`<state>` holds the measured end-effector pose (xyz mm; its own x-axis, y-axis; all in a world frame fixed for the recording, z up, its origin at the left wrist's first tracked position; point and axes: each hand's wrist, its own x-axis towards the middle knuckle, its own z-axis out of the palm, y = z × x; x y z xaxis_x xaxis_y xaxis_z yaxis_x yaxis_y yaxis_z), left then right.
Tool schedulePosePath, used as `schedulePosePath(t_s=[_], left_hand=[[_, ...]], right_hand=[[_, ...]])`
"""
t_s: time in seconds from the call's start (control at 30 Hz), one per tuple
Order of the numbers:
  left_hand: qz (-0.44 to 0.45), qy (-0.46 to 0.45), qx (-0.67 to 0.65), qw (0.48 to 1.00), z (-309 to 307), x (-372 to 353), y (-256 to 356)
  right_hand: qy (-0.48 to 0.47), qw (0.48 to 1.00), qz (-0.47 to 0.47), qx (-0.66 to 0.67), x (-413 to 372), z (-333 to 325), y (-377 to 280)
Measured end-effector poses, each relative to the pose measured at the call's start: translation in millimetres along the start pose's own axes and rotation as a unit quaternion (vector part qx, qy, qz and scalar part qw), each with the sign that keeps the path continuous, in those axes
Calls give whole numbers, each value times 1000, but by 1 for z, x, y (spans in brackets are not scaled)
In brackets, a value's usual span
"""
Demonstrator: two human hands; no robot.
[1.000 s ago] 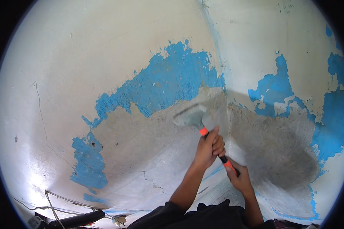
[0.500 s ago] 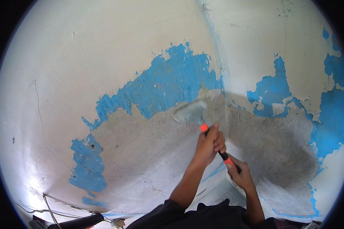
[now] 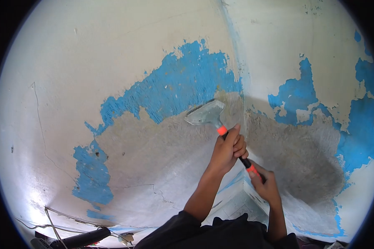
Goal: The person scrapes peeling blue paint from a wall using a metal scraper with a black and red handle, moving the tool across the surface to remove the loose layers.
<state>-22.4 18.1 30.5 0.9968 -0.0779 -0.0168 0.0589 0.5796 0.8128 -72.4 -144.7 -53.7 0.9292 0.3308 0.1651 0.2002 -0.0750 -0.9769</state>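
A scraper (image 3: 207, 113) with a wide grey metal head and a black and orange handle lies against the wall, its blade edge at the lower border of the blue paint (image 3: 180, 85). My left hand (image 3: 230, 149) is wrapped round the upper handle, just below the orange collar. Lower down, my right hand (image 3: 263, 182) grips the orange and black end of the same handle. Bare grey plaster (image 3: 153, 141) surrounds the scraper's head.
The wall corner runs down beside the scraper. More blue paint (image 3: 297, 97) and grey plaster (image 3: 295, 153) show on the right wall. Cables (image 3: 66, 226) and a black tube-like object (image 3: 81, 238) are at the lower left. Floor tiles (image 3: 241, 205) show below.
The scraper's head, blurred before, is now sharp and sits slightly nearer the blue paint's lower edge. The view has shifted a little. Both hands keep their hold on the handle.
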Motion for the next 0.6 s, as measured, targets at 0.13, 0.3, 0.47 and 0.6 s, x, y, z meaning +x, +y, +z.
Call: schedulePosePath(t_s=[0.13,0.3,0.47,0.6], left_hand=[[7,1,-13,1000,-3,0,-8],[-4,20,-2,1000,-11,-4,-19],[17,7,-9,1000,4,5,-3],[-9,26,-15,1000,-6,-3,-22]], right_hand=[[-3,1000,16,-3,-1,-7,3],[-12,1000,16,12,-4,-1,15],[-19,1000,19,-10,9,-19,-9],[-19,998,48,20,-7,-9,3]])
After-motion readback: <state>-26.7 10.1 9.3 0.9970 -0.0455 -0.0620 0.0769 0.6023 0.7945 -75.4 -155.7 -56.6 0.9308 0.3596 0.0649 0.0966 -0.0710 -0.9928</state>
